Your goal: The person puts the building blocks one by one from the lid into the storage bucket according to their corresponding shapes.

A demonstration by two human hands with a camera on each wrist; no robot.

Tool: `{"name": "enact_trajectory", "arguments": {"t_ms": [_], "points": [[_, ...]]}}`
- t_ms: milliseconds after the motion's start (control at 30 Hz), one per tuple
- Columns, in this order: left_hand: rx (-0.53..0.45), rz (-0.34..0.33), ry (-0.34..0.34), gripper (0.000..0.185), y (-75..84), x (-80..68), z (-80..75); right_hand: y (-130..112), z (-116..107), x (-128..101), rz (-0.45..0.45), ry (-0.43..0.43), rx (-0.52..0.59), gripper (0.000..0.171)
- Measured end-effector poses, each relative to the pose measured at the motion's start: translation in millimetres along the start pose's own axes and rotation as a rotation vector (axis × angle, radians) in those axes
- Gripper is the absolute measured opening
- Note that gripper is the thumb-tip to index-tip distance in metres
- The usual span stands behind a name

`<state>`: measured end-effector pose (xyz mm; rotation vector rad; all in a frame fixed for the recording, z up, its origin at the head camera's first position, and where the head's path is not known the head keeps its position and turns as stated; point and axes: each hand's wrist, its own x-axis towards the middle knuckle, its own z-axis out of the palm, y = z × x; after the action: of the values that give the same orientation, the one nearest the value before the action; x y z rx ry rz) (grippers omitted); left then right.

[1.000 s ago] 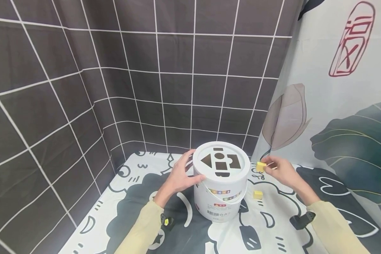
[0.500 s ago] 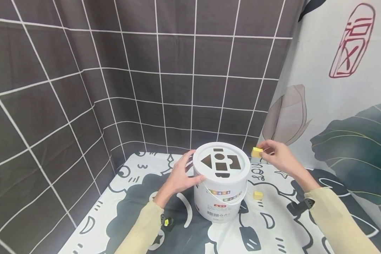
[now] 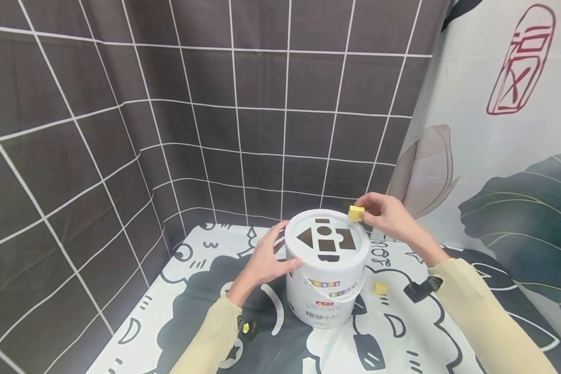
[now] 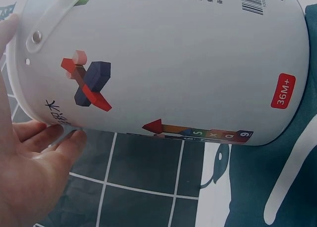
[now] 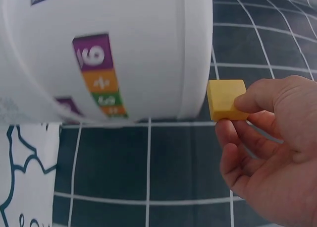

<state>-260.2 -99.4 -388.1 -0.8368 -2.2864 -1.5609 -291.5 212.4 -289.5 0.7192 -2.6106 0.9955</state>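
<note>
A white lidded bucket (image 3: 324,306) stands upright on the patterned cloth. Its lid (image 3: 361,249) has several cut-out holes, among them a triangle, a circle and a square. My left hand (image 3: 267,257) holds the bucket's upper left side, thumb toward the front and fingers round the back near the rim. Between thumb and fingers, my right hand (image 3: 392,218) pinches a yellow block (image 3: 356,213) level with the lid's far right edge, overlapping the rim in the head view. The right wrist view shows this square block (image 5: 228,99) close by the rim.
A second yellow block (image 3: 380,288) lies on the cloth (image 3: 397,343) right of the bucket. The bucket's white handle (image 3: 341,298) hangs down its front. A dark curtain (image 3: 262,130) with white grid lines stands behind, and a white printed curtain (image 3: 477,156) at right.
My right hand has carried the yellow block up and leftward, from beside the bucket to the lid's right edge. The left hand and the bucket have stayed in place.
</note>
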Motion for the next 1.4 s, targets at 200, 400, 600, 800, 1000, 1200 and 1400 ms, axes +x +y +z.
{"name": "enact_trajectory", "arguments": {"t_ms": [200, 400, 600, 800, 1000, 1200, 1400], "points": [[0.012, -0.007, -0.001, 0.093, -0.3, -0.7, 0.8, -7.9, 15.9, 12.6, -0.038, -0.033, 0.000, 0.019], [-0.006, -0.019, -0.001, 0.091, -0.1, -0.5, 0.8, -13.4, 25.0, 20.5, -0.056, -0.039, -0.004, 0.019], [-0.023, -0.037, -0.018, 0.090, 12.8, -1.3, -1.9, -16.1, 30.4, 28.5, -0.060, -0.051, -0.003, 0.019], [-0.028, -0.056, -0.028, 0.088, 23.8, -1.5, -3.4, -17.4, 38.2, 35.5, -0.080, -0.059, -0.022, 0.019], [-0.025, -0.034, -0.018, 0.091, 1.0, 1.5, 0.4, -18.9, 43.8, 39.9, -0.070, -0.071, -0.028, 0.019], [-0.005, -0.033, -0.010, 0.090, 1.0, 0.8, -0.1, -19.0, 49.0, 43.6, -0.063, -0.071, -0.029, 0.019], [0.013, -0.035, -0.012, 0.091, 0.8, 0.1, 0.0, -20.1, 53.3, 44.8, -0.066, -0.076, -0.036, 0.019]]}}
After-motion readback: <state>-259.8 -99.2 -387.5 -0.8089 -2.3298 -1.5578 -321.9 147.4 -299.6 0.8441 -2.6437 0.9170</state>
